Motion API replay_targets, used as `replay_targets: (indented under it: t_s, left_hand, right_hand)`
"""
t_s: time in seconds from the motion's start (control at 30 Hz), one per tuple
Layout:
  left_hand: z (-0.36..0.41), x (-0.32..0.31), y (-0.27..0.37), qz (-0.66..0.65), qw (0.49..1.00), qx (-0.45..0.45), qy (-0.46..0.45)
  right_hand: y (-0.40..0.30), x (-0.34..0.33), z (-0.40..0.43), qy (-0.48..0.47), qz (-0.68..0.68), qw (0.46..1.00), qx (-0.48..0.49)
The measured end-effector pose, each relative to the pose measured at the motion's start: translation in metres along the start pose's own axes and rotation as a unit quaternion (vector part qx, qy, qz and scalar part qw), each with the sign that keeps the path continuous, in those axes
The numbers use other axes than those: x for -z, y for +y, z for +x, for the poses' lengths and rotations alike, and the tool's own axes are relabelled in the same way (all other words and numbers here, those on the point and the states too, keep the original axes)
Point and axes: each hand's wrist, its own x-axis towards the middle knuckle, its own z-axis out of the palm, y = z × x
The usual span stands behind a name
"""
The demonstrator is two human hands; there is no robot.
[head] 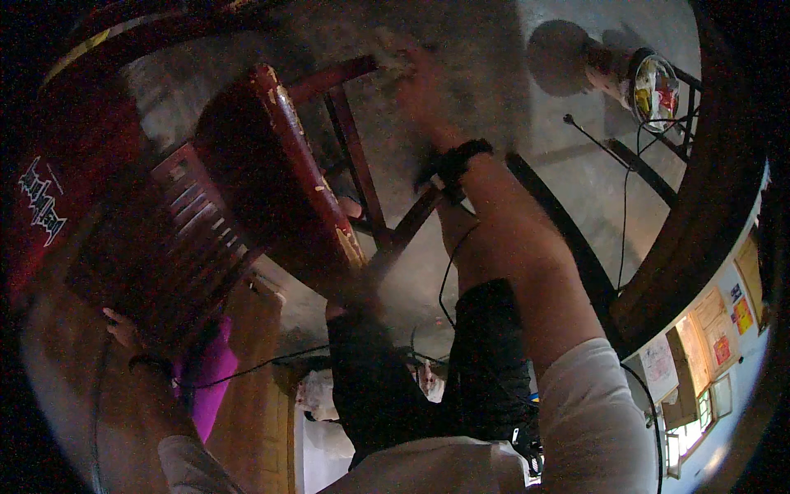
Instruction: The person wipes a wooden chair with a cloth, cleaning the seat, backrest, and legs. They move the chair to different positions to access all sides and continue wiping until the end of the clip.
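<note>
A dark red wooden chair (308, 167) is tilted before me, its paint worn pale along the seat's front edge. Its slatted backrest (203, 210) points to the lower left, and its legs (355, 142) stretch toward the upper middle. My left hand (125, 331) grips the far end of the backrest; some of its fingers are hidden. Beyond the seat, my right hand (416, 74) is near the end of a chair leg. It is blurred, and something pale by its fingers cannot be made out. A black band (460, 167) circles the right wrist.
At upper right, a round container (655, 92) with red and yellow contents stands by dark furniture bars (688, 114). A black cable (624, 228) hangs there. Something magenta (213, 383) lies near my left forearm beside a brown wooden panel (262, 346). Dark red furniture (68, 160) bearing writing is at left.
</note>
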Motion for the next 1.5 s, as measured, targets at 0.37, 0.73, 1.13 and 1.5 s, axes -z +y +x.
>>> replay_targets:
  t_s: [0.37,0.73,1.13,1.5]
  left_hand:
    - [0.013,-0.011,-0.024,0.094,0.957,-0.265,0.075]
    - [0.055,0.093,0.015,-0.379,0.775,0.365,-0.351]
    - [0.066,0.105,0.023,-0.389,0.747,0.407,-0.353]
    - [0.015,-0.007,-0.012,-0.166,0.949,-0.033,-0.265]
  right_hand:
    - [0.069,0.043,0.129,-0.218,-0.489,0.841,0.08]
    - [-0.081,-0.021,0.096,-0.265,-0.158,0.946,-0.103]
    - [-0.022,-0.022,0.089,-0.141,-0.286,0.936,0.147]
    - [-0.06,-0.039,0.078,-0.201,-0.053,0.967,-0.148]
